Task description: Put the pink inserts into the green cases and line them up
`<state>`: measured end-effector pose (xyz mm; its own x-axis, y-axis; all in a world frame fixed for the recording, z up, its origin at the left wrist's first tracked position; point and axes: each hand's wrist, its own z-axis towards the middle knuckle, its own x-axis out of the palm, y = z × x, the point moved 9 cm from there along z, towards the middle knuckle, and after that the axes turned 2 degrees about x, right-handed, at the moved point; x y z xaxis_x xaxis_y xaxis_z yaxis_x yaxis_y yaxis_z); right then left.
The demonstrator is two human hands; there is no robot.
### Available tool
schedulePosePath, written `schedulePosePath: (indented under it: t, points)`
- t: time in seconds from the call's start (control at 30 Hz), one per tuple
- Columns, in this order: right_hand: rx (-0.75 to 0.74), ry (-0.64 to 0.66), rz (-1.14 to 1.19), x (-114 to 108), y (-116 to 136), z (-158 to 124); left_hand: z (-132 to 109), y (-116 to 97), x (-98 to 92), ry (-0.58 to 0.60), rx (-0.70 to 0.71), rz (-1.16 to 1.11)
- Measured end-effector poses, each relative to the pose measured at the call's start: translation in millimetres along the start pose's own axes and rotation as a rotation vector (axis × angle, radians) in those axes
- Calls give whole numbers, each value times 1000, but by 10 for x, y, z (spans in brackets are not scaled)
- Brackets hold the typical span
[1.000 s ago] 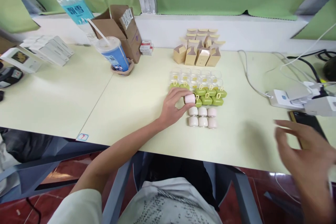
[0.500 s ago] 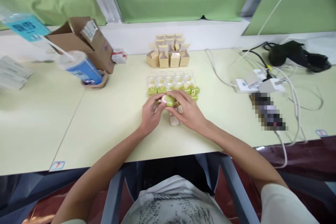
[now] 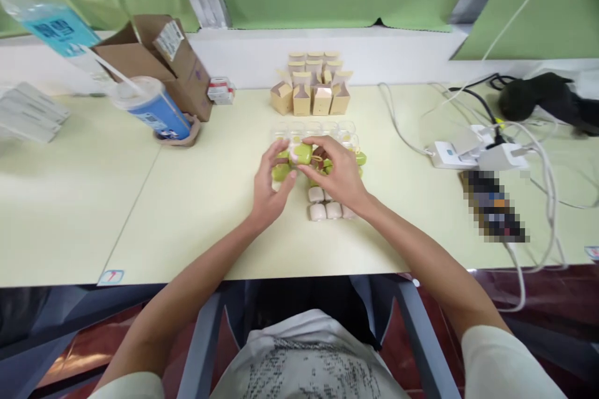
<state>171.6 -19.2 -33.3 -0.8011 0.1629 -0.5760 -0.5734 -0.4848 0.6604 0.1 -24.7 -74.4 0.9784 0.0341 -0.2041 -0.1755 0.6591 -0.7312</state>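
Note:
In the head view my right hand pinches a small green rounded case with a pale pink patch and a yellow loop, between thumb and forefinger. My left hand is beside it on the left, thumb and fingers apart, with no firm hold visible. Similar green cases with loops lie under and behind the hands, partly hidden. Nearer to me sit several pale pinkish rounded pieces in rows, partly covered by my right hand. Behind the hands is a clear plastic tray with small yellow spots in its cups.
Small open tan boxes stand in rows at the back. On the left are a blue cup with a straw, a cardboard box and a bottle. A power strip, cables and a blurred-out phone lie right.
My left hand has opened and come away from the green case, which stays in my right hand. Both hands are slightly farther forward, and more pale pieces show. The camera view has shifted.

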Motion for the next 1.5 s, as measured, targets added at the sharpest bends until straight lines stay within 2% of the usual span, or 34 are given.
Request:
schedulePosePath:
  t: [0.07,0.17,0.3,0.37,0.5,0.63,0.73,0.97,1.17,1.5]
  points:
    - [-19,-61,3,-38,1,-51,-18,-13,16,11,8,11]
    - [17,-139,-19,-135,-134,-90,-23,-68,-62,-64,48,34]
    - [92,-111,-40,-224,-395,-73,56,-3,-246,-171,32,120]
    - [58,-35,-91,-212,-397,-25,108,138,-346,-212,-36,190]
    - [-23,201,-256,-67,-178,141,126,538,-454,-242,-249,241]
    - [-36,502,-504,180,51,240,26,822,-418,-247,-421,140]
    - [-69,625,-656,334,145,223,-22,885,-350,-220,-457,83]
    - [-89,629,-678,526,196,160,-24,904,-311,-188,-444,81]
    - [-107,558,-752,559,214,139,-11,907,-307,-167,-418,103]
    - [-126,594,-754,662,127,60,-7,930,-299,-153,-419,118]
